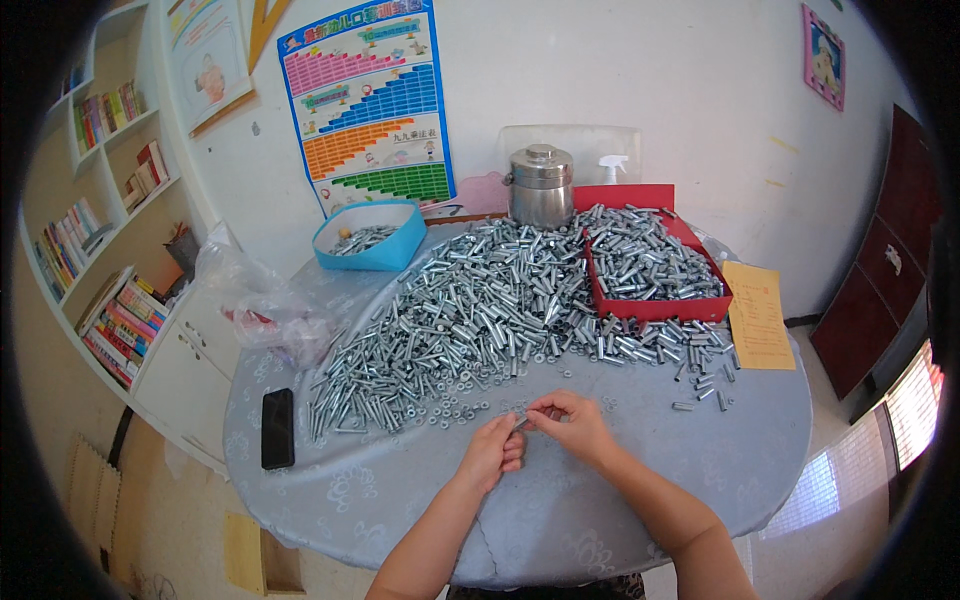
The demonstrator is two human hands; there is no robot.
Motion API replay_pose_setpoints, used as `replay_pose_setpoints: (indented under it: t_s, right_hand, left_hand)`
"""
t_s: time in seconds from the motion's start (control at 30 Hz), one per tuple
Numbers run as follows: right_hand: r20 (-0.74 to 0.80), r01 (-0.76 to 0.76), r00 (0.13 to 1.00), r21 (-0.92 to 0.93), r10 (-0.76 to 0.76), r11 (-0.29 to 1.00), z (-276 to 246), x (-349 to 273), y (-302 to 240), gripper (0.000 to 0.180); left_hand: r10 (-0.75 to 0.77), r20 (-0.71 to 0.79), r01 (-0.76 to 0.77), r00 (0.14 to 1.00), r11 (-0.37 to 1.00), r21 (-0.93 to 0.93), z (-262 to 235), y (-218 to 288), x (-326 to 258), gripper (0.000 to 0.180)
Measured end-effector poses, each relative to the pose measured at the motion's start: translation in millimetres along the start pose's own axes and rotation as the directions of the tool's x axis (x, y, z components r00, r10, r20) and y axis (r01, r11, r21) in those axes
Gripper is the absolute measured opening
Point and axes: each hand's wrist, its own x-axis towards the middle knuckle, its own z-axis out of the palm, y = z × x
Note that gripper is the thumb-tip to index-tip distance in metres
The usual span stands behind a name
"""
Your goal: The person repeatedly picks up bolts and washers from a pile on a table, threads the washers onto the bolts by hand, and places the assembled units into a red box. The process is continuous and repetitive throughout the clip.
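In front of the pile, at the near middle of the table, my two hands meet at the fingertips. My left hand (pixel 488 452) is closed round a small silvery bolt-like piece (pixel 521 423), part of it hidden by the fingers. The thumb and fingers of my right hand (pixel 575 424) pinch at its other end; whether they also hold a nut or washer is too small to tell. Just beyond them spreads a big heap of metal bolts and sleeves (pixel 470 310). Small washers or nuts (pixel 445 410) lie scattered along the heap's near edge.
A red box (pixel 660 308) full of metal sleeves stands at the right, beside a yellow paper sheet (pixel 757 320). Behind the heap are a steel pot (pixel 541 190) and a blue bin (pixel 395 245). A black phone (pixel 278 430) and plastic bag (pixel 270 310) lie left.
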Motion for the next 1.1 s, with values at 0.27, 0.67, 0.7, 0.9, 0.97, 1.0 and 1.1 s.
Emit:
replay_pose_setpoints:
  t_s: [0.27, 0.67, 0.7, 0.9, 0.97, 1.0, 1.1]
  right_hand:
    - [-0.077, -0.122, 0.986, 0.272, 0.149, 0.954, -7, 9, 18, 0.018]
    - [-0.127, 0.158, 0.927, -0.723, -0.354, 0.673, -39, 30, 52, 0.017]
    - [-0.116, 0.158, 0.931, -0.726, -0.345, 0.670, -40, 30, 50, 0.015]
    - [-0.166, 0.108, 0.932, -0.721, -0.322, 0.684, -43, 28, 59, 0.016]
    - [-0.170, 0.103, 0.949, -0.629, -0.266, 0.770, -43, 28, 53, 0.017]
    - [-0.167, 0.100, 0.957, -0.579, -0.237, 0.809, -42, 27, 47, 0.017]
    - [-0.073, 0.059, 0.995, -0.101, -0.067, 0.993, -32, 22, 25, 0.019]
  left_hand:
    - [0.353, -0.064, -0.338, 0.934, 0.926, 0.169, 0, -2, 4, 0.019]
    - [0.329, -0.137, -0.322, 0.934, 0.944, 0.066, -3, -2, 4, 0.016]
    - [0.329, -0.137, -0.322, 0.934, 0.944, 0.070, -4, -3, 5, 0.016]
    - [0.317, -0.141, -0.309, 0.938, 0.948, 0.074, -4, -2, 5, 0.016]
    - [0.304, -0.141, -0.297, 0.942, 0.952, 0.072, -4, -2, 5, 0.016]
    - [0.296, -0.143, -0.289, 0.945, 0.955, 0.068, -6, -2, 5, 0.016]
    - [0.287, -0.148, -0.282, 0.946, 0.958, 0.052, -8, -2, 5, 0.018]
